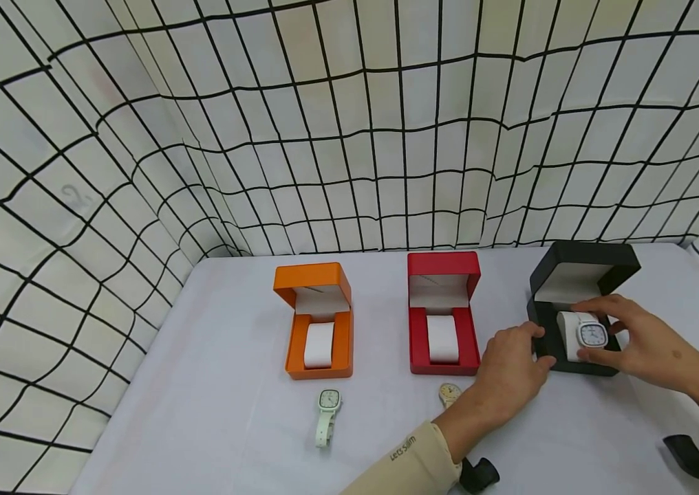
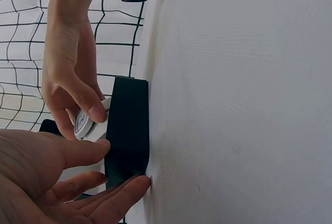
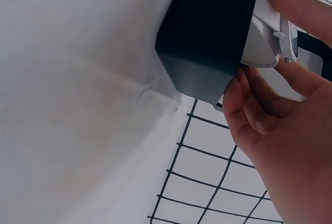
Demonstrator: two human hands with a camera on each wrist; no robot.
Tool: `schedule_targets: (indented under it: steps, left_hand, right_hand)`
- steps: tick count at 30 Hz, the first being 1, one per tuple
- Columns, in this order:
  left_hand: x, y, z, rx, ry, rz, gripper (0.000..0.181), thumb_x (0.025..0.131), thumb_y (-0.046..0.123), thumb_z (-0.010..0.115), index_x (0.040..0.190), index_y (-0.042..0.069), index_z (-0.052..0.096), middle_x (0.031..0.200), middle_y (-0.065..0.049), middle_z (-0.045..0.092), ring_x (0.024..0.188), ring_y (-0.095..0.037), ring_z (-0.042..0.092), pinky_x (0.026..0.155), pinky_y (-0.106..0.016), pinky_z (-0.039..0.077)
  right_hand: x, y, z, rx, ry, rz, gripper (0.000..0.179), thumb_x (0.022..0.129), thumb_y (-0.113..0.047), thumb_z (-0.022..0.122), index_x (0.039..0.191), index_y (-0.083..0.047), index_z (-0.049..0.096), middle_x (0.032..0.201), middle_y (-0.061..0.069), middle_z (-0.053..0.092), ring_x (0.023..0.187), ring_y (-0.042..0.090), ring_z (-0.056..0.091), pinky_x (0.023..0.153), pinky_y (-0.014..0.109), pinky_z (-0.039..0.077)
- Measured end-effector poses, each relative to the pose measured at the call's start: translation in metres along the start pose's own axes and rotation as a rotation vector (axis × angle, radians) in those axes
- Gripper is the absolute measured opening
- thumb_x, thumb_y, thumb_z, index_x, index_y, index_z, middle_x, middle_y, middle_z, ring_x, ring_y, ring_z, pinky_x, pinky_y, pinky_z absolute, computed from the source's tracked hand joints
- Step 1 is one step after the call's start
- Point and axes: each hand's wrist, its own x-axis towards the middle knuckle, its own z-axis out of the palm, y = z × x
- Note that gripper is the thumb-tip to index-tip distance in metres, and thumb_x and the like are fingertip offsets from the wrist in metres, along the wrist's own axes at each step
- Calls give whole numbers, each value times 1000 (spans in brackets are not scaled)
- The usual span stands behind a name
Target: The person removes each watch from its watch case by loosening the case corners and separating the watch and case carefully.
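On the right of the head view stands a black watch box [image 1: 572, 366] with its lid raised. Inside it, a white square-faced watch [image 1: 592, 334] is strapped round a white cushion [image 1: 571, 337]. My right hand [image 1: 649, 337] pinches the watch on its cushion, thumb at the near side and fingers at the far side. My left hand [image 1: 513, 368] rests against the box's left side, its fairly straight fingers reaching down the wall in the left wrist view. The right wrist view shows the watch's strap and buckle side [image 3: 284, 40] between right thumb and fingers.
A red box [image 1: 444, 370] and an orange box [image 1: 320, 373] stand open to the left, each holding a bare white cushion. A pale green watch [image 1: 327, 412] lies before the orange box. A cream-coloured watch [image 1: 449, 393] is partly hidden by my left arm. Black wire mesh [image 1: 380, 130] encloses the table.
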Motion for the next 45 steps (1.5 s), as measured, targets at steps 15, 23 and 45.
schedule_targets:
  steps: [15,23,45]
  left_hand:
    - [0,1,1,-6,9,-13,39,93,22,80,131,20,70,100,5,75,79,6,54,70,-8,50]
    - [0,0,1,6,19,6,38,94,22,79,130,19,69,96,5,73,77,6,52,66,-8,47]
    - [6,16,-14,-316,-3,9,36,101,29,69,136,22,64,124,8,69,104,4,63,77,-10,53]
  right_hand:
    - [-6,-2,-7,86,34,38,72,69,-18,98,131,-14,62,126,16,63,96,31,72,69,10,50]
    - [-9,-3,-11,169,40,116,75,80,-13,91,143,-5,52,141,31,48,106,63,60,68,40,66]
    - [-14,-14,-10,254,195,45,76,77,1,89,141,-6,49,129,-33,45,103,-25,47,75,-3,47]
